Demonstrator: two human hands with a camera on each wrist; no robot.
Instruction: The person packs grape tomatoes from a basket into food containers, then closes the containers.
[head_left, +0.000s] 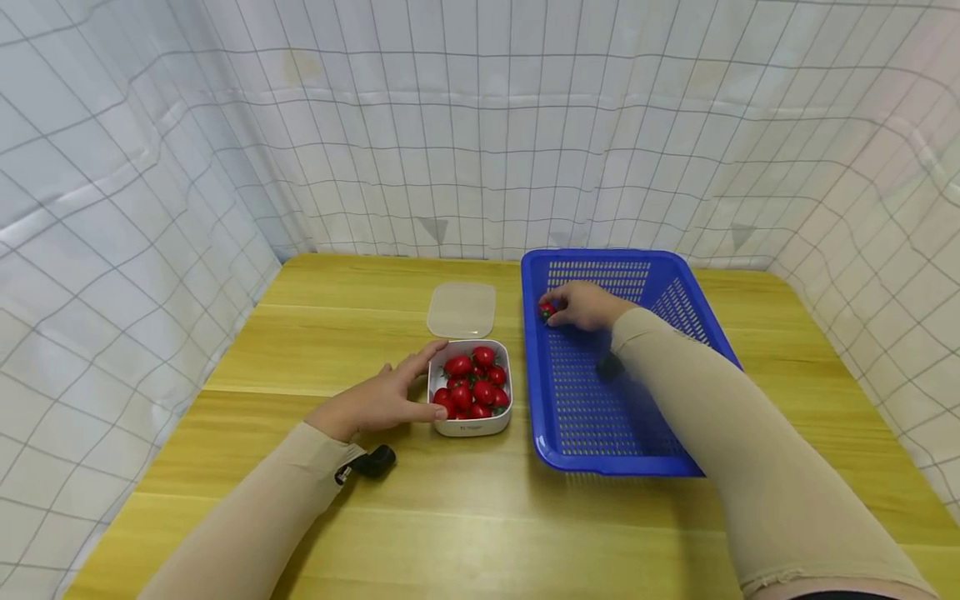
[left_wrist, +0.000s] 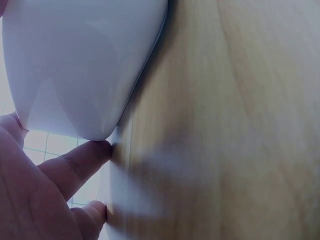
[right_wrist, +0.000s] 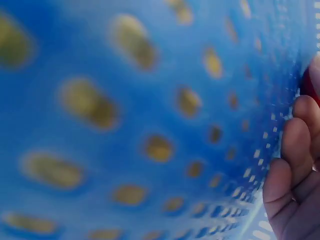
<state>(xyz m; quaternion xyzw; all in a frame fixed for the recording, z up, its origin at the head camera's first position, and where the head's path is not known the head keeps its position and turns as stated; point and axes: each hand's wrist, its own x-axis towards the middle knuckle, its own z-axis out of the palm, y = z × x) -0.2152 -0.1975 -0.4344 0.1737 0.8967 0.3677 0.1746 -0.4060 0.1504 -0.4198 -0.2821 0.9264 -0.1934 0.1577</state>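
Strawberry (head_left: 547,311) is sitting pinched in the right hand (head_left: 585,306) fingers, low inside the blue basket (head_left: 678,287), near its far-left corner. White box (head_left: 471,427), just left of the basket, is holding a pile of red strawberries (head_left: 474,385). Left hand (head_left: 382,398) is resting against the box's left side, fingers straight, gripping nothing. Clear lid (head_left: 461,309) is lying on the tabletop (head_left: 465,517) behind the box.

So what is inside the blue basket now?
In the blue basket the right hand holds one red strawberry. The hand and sleeve cover part of the floor; the rest looks bare.
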